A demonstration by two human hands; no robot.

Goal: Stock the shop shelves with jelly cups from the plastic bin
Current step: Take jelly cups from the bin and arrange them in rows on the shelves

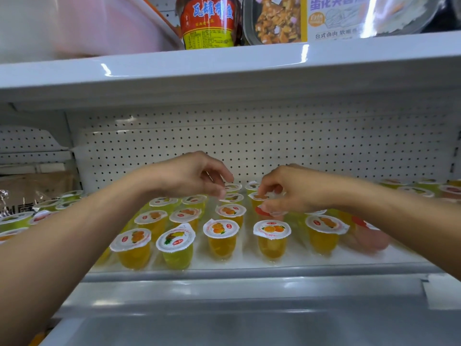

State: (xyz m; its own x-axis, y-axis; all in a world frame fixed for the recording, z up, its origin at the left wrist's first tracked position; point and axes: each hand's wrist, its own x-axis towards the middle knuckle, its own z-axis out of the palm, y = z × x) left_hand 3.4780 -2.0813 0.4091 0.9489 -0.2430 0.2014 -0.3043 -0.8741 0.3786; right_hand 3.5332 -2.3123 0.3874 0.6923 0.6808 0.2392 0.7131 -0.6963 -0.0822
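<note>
Both arms are stretched deep into the middle shelf [224, 268], where the jelly cups [222, 239] are ranked in rows on their bases. The left hand [197, 176] is curled, its fingertips [220, 194] pinched at the foil lid of a cup in the back rows [233, 188]; the right hand [287, 189] is closed round the rim of an orange-lidded cup [258, 199], with what may be a second, red cup [264, 213] caught beneath the palm, though that is poorly seen. The plastic bin is not in view. These cups are judged light, thin-walled and easily squeezed, with slick sides and a peel-off lid that could lift. They are best taken by the stiffer rim or upper wall, not by the loose lid tab, and set down squarely to avoid toppling neighbours.
</note>
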